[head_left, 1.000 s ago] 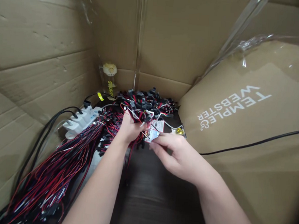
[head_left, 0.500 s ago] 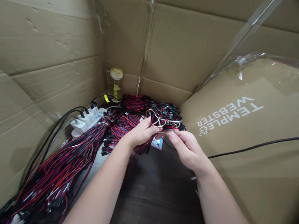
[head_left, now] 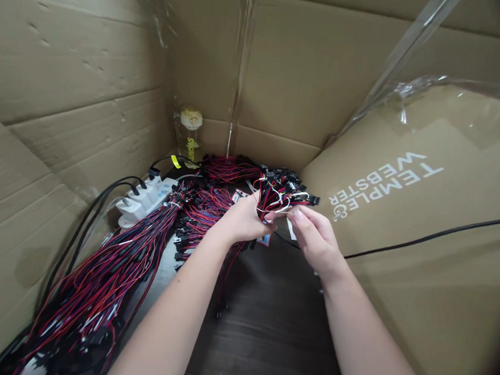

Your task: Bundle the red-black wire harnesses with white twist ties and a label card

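Just above the dark table (head_left: 258, 319), left hand (head_left: 243, 221) grips the wire bundle (head_left: 281, 198); right hand (head_left: 312, 237) pinches its tie.

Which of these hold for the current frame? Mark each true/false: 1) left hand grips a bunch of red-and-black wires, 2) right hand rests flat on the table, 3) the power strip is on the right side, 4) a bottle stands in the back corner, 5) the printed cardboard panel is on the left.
1) True: the left hand holds the wire bundle raised above the table.
2) False: the right hand is raised, its fingertips at the bundle.
3) False: the white power strip lies on the left, beside the long wire pile.
4) True: the bottle stands by the cardboard wall at the back.
5) False: the printed cardboard panel leans on the right.
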The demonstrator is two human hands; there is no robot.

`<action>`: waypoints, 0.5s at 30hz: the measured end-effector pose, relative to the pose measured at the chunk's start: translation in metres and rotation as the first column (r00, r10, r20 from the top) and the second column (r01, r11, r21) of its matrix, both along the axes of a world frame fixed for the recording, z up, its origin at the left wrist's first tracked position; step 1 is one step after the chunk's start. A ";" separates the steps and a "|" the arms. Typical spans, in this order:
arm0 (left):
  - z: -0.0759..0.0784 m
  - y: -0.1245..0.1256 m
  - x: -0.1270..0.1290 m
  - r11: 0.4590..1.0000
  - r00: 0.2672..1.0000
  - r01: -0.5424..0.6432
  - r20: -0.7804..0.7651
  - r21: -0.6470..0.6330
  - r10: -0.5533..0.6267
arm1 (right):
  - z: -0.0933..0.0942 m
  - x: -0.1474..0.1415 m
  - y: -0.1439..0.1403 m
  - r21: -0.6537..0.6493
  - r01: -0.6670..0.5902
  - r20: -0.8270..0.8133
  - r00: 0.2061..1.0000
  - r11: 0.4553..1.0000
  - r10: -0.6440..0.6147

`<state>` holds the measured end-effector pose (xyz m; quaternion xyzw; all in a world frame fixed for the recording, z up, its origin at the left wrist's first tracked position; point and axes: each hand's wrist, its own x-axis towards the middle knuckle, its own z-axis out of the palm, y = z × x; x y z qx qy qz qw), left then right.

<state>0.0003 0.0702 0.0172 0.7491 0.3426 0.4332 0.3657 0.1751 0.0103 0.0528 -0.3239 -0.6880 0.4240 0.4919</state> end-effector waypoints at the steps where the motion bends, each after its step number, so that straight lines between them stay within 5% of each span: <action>1: -0.001 0.000 0.003 1.000 1.000 -0.021 -0.013 0.020 0.022 | -0.003 0.001 0.000 -0.005 0.006 -0.017 1.000 1.000 -0.006; 8: -0.002 0.000 0.008 0.945 0.939 -0.225 -0.207 0.237 0.275 | -0.018 0.000 0.000 0.017 0.000 -0.128 0.992 1.000 0.002; 12: -0.004 -0.008 0.007 0.929 0.884 -0.331 -0.291 0.165 0.366 | -0.024 0.004 -0.007 0.140 0.093 0.135 0.984 0.986 -0.112; 15: -0.006 -0.008 0.004 0.915 0.875 -0.394 -0.271 0.082 0.401 | -0.036 0.008 -0.016 0.245 0.099 0.381 0.905 0.964 -0.190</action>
